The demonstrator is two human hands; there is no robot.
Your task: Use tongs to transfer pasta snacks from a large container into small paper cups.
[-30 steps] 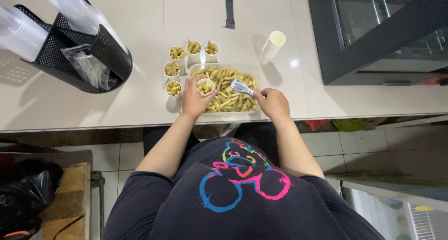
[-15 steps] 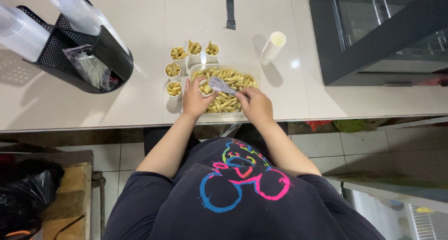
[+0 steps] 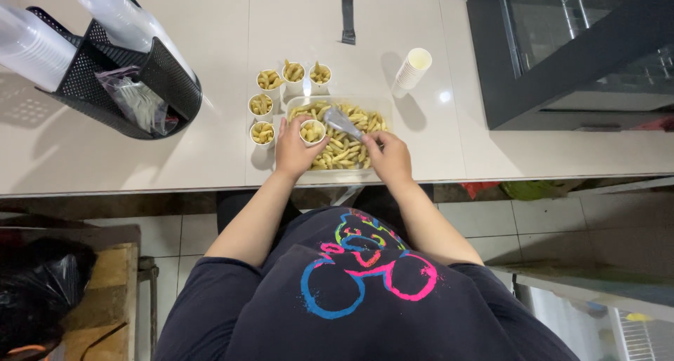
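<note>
A clear rectangular container [image 3: 382, 126] full of short yellow pasta-like pieces stands near the counter's front edge. My left hand [image 3: 293, 150] holds a small paper cup [image 3: 312, 131] of those pieces over the container's left side. My right hand [image 3: 387, 157] grips a metal scoop [image 3: 340, 121], whose bowl points left toward the cup. Several filled paper cups [image 3: 262, 105] stand in a curve to the left of and behind the container.
A stack of empty paper cups [image 3: 412, 69] lies behind the container on the right. A black mesh holder [image 3: 151, 76] with clear plastic cups sits at the left. A dark glass-fronted cabinet [image 3: 562, 45] fills the right. A dark tool [image 3: 347, 17] lies at the back.
My right hand swung the scoop from the container's right side leftward over the pieces, up to the cup. My left hand kept holding the cup.
</note>
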